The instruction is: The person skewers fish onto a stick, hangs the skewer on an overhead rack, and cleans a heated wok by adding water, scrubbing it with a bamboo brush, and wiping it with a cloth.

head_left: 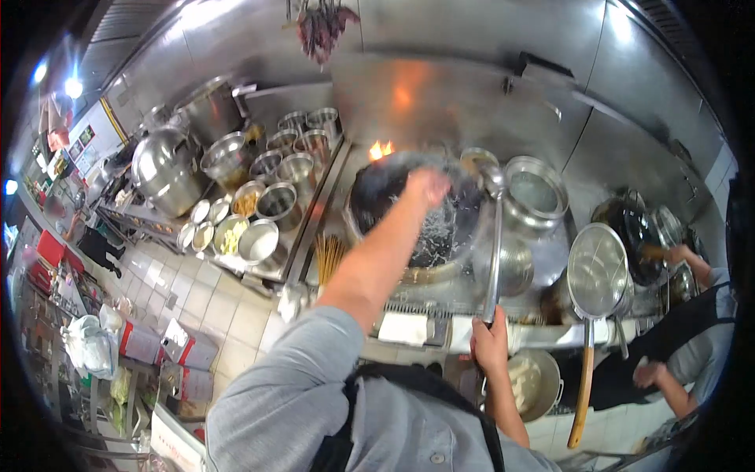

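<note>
My left hand (pixel 429 186) reaches over the big dark wok (pixel 376 197); its fingers are blurred, and whether it holds anything cannot be made out. Liquid with pale foam (pixel 440 228) lies in the wok below it. Flames (pixel 381 149) rise at the wok's back left edge. My right hand (pixel 491 344) is closed around the handle of a long metal ladle (pixel 495 259). The ladle's bowl points away from me, beside the wok's right edge and near a steel pot (pixel 535 193).
Metal containers (pixel 279 203) with ingredients fill the left counter. A long-handled strainer (pixel 598 271) stands at the right. Beyond it a co-worker (pixel 668 338) has a hand (pixel 676 254) at another wok (pixel 629 236). A pot (pixel 557 389) sits low at the right.
</note>
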The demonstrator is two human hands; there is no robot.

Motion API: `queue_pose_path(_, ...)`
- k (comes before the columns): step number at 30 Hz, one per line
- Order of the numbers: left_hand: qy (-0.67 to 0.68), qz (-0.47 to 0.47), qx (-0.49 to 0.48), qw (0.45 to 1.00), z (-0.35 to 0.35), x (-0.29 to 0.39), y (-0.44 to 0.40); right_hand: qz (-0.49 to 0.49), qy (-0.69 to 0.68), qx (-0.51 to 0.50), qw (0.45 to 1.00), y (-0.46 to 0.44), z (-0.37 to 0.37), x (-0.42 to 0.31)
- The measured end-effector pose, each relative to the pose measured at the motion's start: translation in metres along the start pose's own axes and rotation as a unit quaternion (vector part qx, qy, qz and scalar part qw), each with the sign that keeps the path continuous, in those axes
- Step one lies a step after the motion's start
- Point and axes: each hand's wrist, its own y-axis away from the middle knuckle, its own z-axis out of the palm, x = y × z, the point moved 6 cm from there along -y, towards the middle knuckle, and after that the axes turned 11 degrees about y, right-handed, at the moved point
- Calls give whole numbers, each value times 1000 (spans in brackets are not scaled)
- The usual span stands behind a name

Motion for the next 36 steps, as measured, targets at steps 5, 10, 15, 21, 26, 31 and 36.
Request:
queue_pose_path(5,-692,101,-53,713,4,87,177,24,8,84,996,53,41,100)
queue_pose_path(10,-801,295,-118,507,-111,177,286,-29,322,185,928,71,10,244)
queue_pose_path(15,-781,294,184,520,-287,216,366,-12,552,182,814,84,-2,158)
queue_pose_path(21,-768,228,275,532,-355,171,382,8,315,-234,920,31,155,117)
queue_pose_path(26,-745,390,151,519,-339,148,394,337,167,-252,892,-9,185,293)
queue_pose_path(31,-288,175,140,931,-383,166,415,270,209,-81,936,-71,110,394)
queue_pose_path(36,126,118,69,983,-352,153,498,220,494,-310,782,-28,132,263)
